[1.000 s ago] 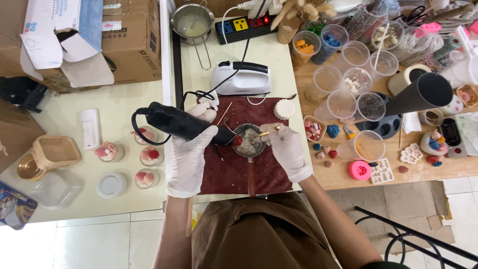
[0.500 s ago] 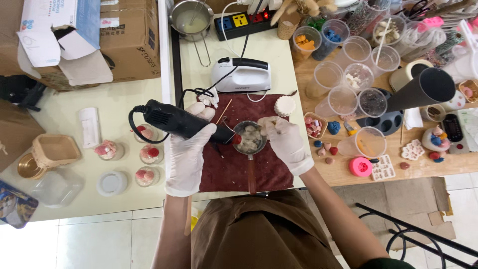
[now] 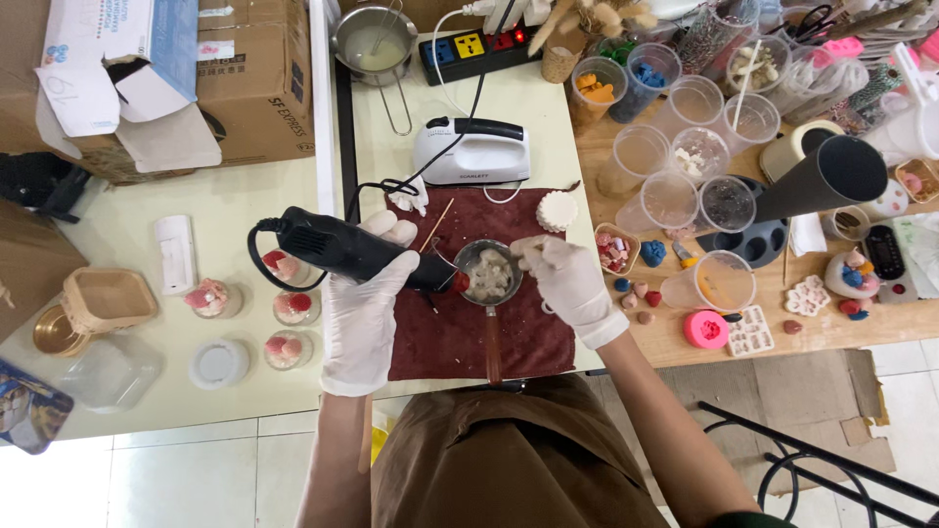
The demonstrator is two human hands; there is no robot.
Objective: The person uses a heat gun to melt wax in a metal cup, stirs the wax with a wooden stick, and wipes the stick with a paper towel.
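Currently a black heat gun (image 3: 352, 251) is clamped in the grip of the gloved left hand (image 3: 367, 308), its nozzle pointed right, into a small metal pan (image 3: 487, 274). Pan is seen on a dark red cloth (image 3: 460, 337) at the front edge of the tabletop (image 3: 245, 210), wooden handle toward the body, pale lumps inside. Gloved right hand (image 3: 567, 284) is held at the pan's right rim, fingers pinched together on what looks like a thin stick; the stick itself can't be made out clearly. Gun's cable is looped back toward a white hand mixer (image 3: 472, 152) just behind the cloth. Left of the gun, small glass jars (image 3: 279, 313) with pink-white contents are grouped. Right of the pan, clear plastic cups (image 3: 685, 176) and a pink mould (image 3: 706, 330) are laid out on the wooden side
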